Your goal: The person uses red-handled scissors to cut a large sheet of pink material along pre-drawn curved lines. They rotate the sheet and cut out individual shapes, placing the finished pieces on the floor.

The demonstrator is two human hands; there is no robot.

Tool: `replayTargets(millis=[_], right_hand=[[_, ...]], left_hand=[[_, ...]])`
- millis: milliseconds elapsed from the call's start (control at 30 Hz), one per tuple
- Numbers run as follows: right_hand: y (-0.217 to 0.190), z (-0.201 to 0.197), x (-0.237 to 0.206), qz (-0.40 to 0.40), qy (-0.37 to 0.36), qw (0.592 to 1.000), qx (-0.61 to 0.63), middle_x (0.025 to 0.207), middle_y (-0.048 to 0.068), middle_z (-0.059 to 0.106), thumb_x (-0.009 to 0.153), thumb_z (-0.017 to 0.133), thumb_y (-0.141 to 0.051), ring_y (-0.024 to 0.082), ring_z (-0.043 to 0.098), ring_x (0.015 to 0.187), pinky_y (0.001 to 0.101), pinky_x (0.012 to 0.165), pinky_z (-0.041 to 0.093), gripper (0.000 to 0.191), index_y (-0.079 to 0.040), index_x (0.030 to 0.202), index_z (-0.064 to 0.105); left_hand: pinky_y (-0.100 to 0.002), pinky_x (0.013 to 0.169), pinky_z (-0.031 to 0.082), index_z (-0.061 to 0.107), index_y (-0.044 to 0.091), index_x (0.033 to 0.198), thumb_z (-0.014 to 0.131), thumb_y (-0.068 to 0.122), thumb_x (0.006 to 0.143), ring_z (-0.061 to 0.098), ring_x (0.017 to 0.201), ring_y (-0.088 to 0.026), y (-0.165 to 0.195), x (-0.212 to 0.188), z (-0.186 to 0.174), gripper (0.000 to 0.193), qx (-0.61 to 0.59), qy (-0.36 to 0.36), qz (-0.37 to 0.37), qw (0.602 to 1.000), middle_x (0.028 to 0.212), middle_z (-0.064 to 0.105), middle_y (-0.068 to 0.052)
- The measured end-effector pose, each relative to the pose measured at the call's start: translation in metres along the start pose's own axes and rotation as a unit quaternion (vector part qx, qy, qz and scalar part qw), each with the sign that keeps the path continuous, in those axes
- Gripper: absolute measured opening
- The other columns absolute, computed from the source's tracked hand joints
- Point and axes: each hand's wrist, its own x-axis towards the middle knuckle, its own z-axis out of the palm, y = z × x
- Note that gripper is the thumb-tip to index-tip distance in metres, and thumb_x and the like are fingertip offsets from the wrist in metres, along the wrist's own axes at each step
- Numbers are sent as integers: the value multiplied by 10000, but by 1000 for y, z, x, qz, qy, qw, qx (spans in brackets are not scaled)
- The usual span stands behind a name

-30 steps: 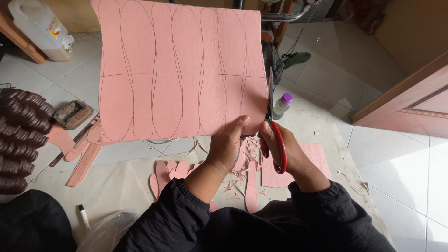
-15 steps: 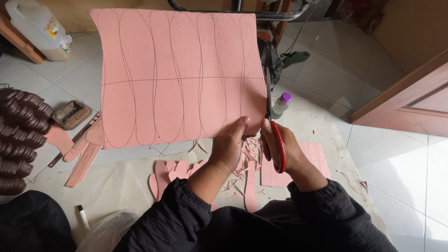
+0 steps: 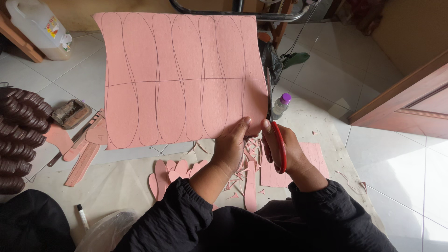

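Cutting is the step in hand: the pink sheet (image 3: pixel 179 79), marked with long traced sole-like outlines and one cross line, is held up above the tiled floor (image 3: pixel 401 154); the left hand (image 3: pixel 232 144) has its grip pinched shut on the sheet's lower edge near the right corner; the right hand (image 3: pixel 284 149) is closed through the red handles of the scissors (image 3: pixel 273 116), whose blades run up along the sheet's right edge, parted only narrowly as far as can be told. Below the sheet lie pink cut shapes (image 3: pixel 175 172) and small offcuts (image 3: pixel 247 154); a small bottle with a purple cap (image 3: pixel 281 105) stands just right of the sheet. Judged from this, the cut next calls for steady tension from the left hand and blades following the nearest traced curve.
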Motion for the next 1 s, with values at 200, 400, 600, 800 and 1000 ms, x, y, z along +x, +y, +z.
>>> replayTargets(millis=[200,400,600,800,1000], right_hand=[[-1,0,0,12,1,1000,6,461,25,485,931,403,-711,119,482,338,285,318,415,721,-42,704,549],[-3,-5,0,26,0,1000,-14,434,29,470,928,398,-722,126,460,317,290,300,394,758,-26,667,547],[0,-12,1,-2,2,1000,15,477,50,509,937,414,-693,134,461,347,292,311,353,713,-35,701,554],[6,-14,4,-10,3,1000,19,535,50,529,940,417,-695,135,507,419,295,381,421,692,-47,747,564],[4,-14,4,7,14,1000,5,499,57,512,917,412,-714,141,499,386,291,363,421,694,-58,745,560]], left_hand=[[-315,801,554,698,-80,1147,655,257,982,674,851,-174,-2,1,0,377,-42,-14,2,999,962,717,-114],[-307,805,555,706,-60,1147,647,286,968,694,867,-175,7,1,-1,394,-3,-7,-23,1000,974,734,-111],[-250,812,534,725,-30,1141,628,316,979,673,897,-100,6,-5,0,394,61,-37,6,997,1019,743,-63],[-273,598,417,755,-25,1102,651,312,979,501,685,-119,1,-3,2,373,63,-8,-61,996,845,648,-59],[-244,591,427,745,-21,1086,647,297,978,504,678,-82,-3,-2,1,350,42,-3,-62,997,829,636,-22]])
